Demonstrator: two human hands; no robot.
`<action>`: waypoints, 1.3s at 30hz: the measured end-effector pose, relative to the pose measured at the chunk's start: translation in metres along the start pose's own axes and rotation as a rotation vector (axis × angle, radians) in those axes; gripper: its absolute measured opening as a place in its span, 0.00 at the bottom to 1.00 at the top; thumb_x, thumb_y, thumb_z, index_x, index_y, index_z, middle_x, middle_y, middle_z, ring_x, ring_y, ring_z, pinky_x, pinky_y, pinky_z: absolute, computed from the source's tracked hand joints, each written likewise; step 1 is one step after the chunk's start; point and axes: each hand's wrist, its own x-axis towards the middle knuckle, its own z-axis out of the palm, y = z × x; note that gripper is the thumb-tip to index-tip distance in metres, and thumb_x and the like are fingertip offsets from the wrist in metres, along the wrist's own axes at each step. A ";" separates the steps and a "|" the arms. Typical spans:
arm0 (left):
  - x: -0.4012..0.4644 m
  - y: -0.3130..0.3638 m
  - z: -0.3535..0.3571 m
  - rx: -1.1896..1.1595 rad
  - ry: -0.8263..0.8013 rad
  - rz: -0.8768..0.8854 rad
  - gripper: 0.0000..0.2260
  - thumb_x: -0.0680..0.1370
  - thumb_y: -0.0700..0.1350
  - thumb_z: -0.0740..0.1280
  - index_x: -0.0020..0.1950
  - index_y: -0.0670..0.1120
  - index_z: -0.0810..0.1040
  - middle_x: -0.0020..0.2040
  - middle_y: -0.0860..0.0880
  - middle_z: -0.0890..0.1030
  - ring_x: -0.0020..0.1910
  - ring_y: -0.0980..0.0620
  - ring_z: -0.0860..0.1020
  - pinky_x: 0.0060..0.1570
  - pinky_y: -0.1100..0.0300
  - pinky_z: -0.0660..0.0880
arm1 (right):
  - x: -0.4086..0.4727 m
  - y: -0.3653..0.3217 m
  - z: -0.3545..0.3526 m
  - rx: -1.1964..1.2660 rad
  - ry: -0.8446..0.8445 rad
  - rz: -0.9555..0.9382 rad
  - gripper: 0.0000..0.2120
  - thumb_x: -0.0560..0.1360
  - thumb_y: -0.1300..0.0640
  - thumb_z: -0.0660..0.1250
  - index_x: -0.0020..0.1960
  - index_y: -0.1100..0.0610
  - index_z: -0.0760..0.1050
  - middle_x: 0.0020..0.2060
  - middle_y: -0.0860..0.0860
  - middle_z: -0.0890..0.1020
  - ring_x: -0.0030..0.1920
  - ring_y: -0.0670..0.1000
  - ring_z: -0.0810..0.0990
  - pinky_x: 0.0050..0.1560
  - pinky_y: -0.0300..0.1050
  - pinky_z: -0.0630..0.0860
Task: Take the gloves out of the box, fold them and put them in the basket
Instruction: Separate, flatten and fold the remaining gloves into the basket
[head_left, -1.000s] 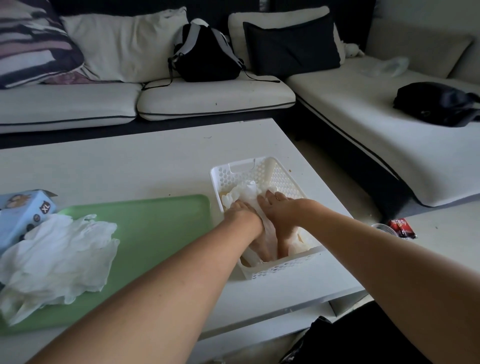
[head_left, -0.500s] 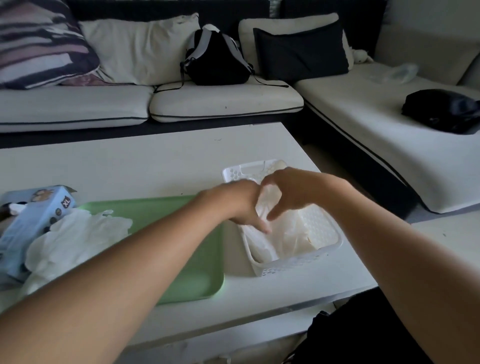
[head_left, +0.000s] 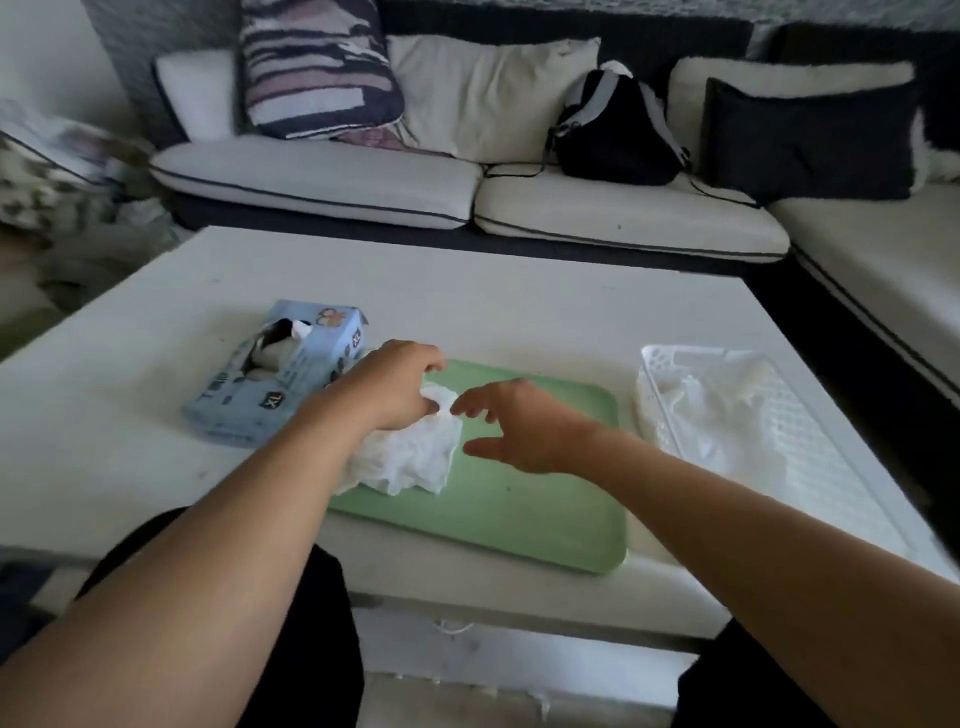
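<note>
your right hand (head_left: 524, 431) hovers over the green tray (head_left: 519, 514), fingers spread, holding nothing. just to its left, your left hand (head_left: 392, 387) pinches the crumpled gloves (head_left: 410, 457) heaped on the tray; no clear long axis. beyond your left hand the glove box (head_left: 280, 374) lies angled away. right of your right hand, the basket (head_left: 779, 415) holds gloves.

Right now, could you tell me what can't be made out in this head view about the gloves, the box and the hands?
- Glove pile on the green tray: the left hand and forearm cover part of it, and the count is unreadable in the crumple.
- Glove box: its dark opening hides what is left inside.
- Basket: motion blur merges the gloves in it.
- Right hand: whether it touches the pile is unclear.
</note>
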 end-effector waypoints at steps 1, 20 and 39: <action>-0.001 -0.008 -0.004 -0.012 0.026 -0.001 0.24 0.75 0.46 0.76 0.70 0.52 0.75 0.69 0.49 0.77 0.65 0.48 0.76 0.63 0.54 0.73 | 0.008 -0.006 0.012 -0.015 -0.028 -0.021 0.27 0.77 0.51 0.72 0.73 0.51 0.70 0.67 0.51 0.77 0.65 0.53 0.76 0.65 0.46 0.71; -0.014 -0.061 0.029 0.074 -0.139 0.084 0.46 0.67 0.45 0.82 0.80 0.51 0.60 0.74 0.51 0.69 0.71 0.48 0.71 0.64 0.55 0.71 | 0.055 0.003 0.075 0.204 0.092 0.052 0.30 0.70 0.42 0.76 0.69 0.45 0.70 0.43 0.45 0.82 0.42 0.50 0.82 0.47 0.47 0.79; -0.010 -0.049 0.043 -0.313 -0.103 0.177 0.39 0.71 0.27 0.70 0.78 0.51 0.64 0.74 0.49 0.67 0.64 0.51 0.76 0.61 0.54 0.78 | 0.062 -0.001 0.077 0.241 0.240 0.007 0.15 0.73 0.58 0.73 0.58 0.45 0.82 0.37 0.47 0.79 0.35 0.49 0.76 0.42 0.46 0.76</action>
